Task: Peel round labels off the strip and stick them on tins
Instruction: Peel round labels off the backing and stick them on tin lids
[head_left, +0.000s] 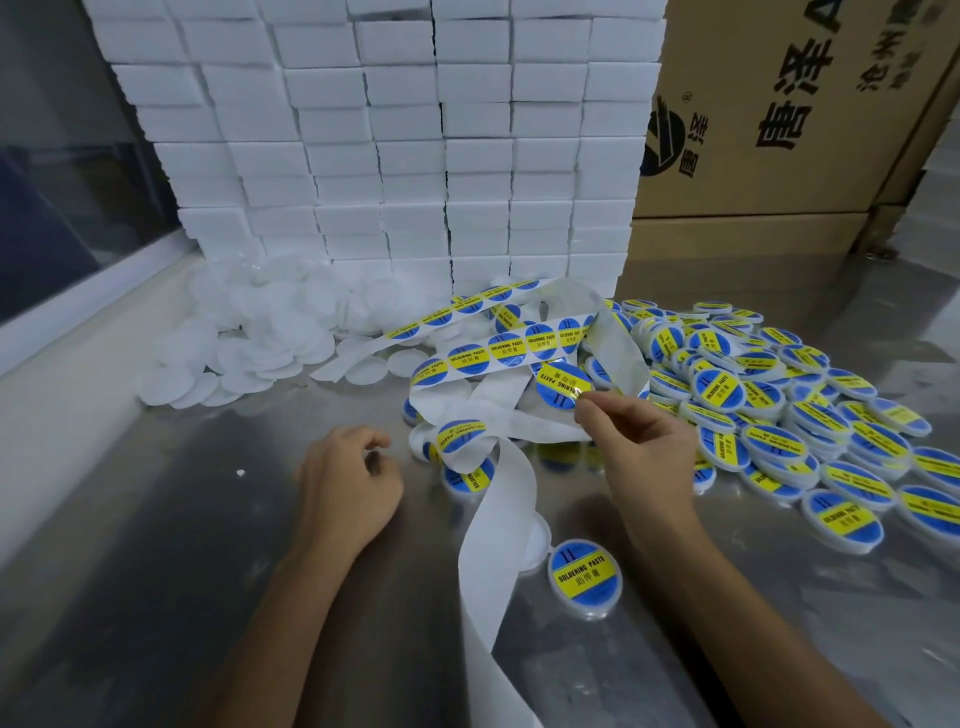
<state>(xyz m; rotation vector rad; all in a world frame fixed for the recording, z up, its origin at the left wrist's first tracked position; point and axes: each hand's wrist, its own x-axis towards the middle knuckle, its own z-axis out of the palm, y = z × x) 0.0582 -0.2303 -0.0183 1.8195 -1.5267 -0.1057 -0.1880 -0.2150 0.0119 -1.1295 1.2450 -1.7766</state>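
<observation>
A white backing strip (498, 509) loops across the steel table, carrying round blue-and-yellow labels (470, 359) on its far part. My right hand (636, 447) pinches one peeled label (562, 384) by its edge, held up above the strip. My left hand (348, 480) hovers over the table to the left with fingers loosely curled, holding nothing. One labelled tin (585, 577) lies alone near my right forearm. A heap of labelled tins (779, 410) spreads to the right. Unlabelled white tins (249, 338) are piled at the back left.
A tall stack of white boxes (384, 145) stands at the back of the steel table (156, 597). Brown cartons (779, 114) rise at the back right. A window ledge (78, 301) runs along the left.
</observation>
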